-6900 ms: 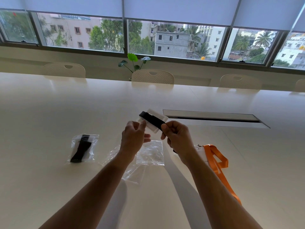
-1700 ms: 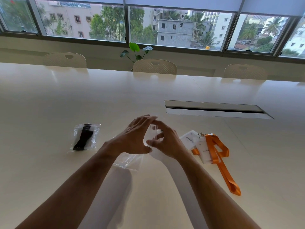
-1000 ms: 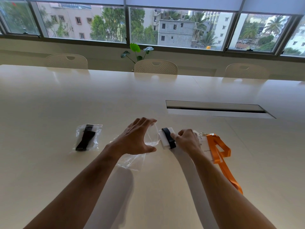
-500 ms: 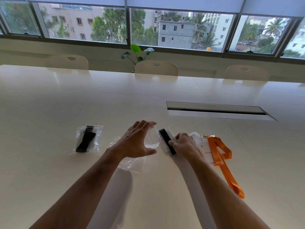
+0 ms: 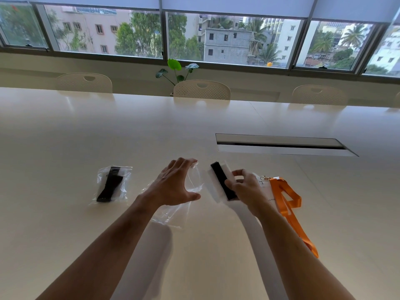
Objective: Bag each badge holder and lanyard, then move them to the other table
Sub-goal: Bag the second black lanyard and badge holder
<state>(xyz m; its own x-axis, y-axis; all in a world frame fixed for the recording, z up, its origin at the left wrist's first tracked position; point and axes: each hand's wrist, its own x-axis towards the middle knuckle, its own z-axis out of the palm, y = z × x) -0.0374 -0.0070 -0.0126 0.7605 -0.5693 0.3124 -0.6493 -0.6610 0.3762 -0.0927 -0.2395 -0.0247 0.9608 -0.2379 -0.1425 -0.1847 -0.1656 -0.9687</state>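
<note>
Bundle (image 5: 220,183) just right of bag (image 5: 194,178) mouth
Right hand (image 5: 245,188) pinches the lanyard-wrapped holder — long axis angled away; left hand (image 5: 175,185), fingers spread, holds the bag open beside it.

1. My table (image 5: 108,131) is wide, pale and glossy, with a long cable slot (image 5: 281,145) set in it.
2. Three cream chairs (image 5: 201,90) line its far edge.
3. Beyond them, a leafy plant (image 5: 175,69) stands under daylit windows (image 5: 229,40) with blinds (image 5: 238,3) half down.
</note>
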